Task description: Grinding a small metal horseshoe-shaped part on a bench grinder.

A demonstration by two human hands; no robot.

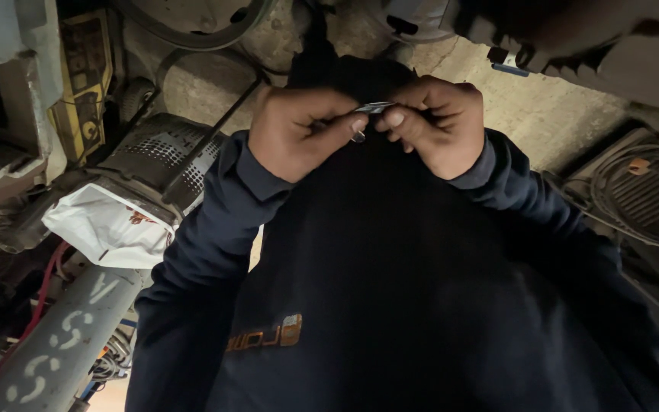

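Both of my hands meet in front of my chest, over my dark blue sweatshirt [390, 259]. My left hand [299, 130] and my right hand [436, 122] pinch a small shiny metal piece [371, 111] between their fingertips. A tiny part of it hangs down near my left thumb. What the piece is cannot be made out; it looks like a thin strip or clip. Both sleeves are dark blue and pulled to the wrists.
A perforated metal housing [165, 156] with a white plastic bag [104, 225] lies at the left. A grey cylinder with painted letters [62, 343] and red cable run along the lower left. Coiled cables [642, 191] sit at the right on the concrete floor.
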